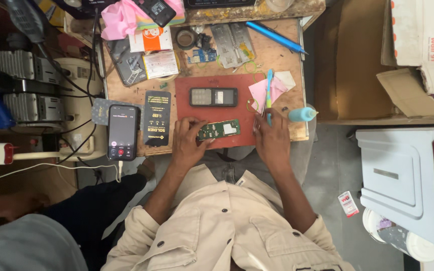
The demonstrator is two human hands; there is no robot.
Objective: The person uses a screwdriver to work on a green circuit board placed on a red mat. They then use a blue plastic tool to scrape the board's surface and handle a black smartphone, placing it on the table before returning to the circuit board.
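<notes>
My left hand (189, 140) rests on the red mat (192, 95) and grips the left end of a green circuit board (221, 129). My right hand (272, 135) sits at the mat's right edge, fingers closed on a thin blue tool (268, 88) that points away from me over a pink cloth (262, 90). A dark keypad phone body (213, 97) lies on the mat just beyond the board.
A smartphone (122, 131) with a lit screen lies left of the mat beside a black packet (157, 118). A blue-capped bottle (302, 114) stands at the bench's right edge. Parts, tape and a blue pen (276, 36) crowd the far side. Machines stand left, boxes right.
</notes>
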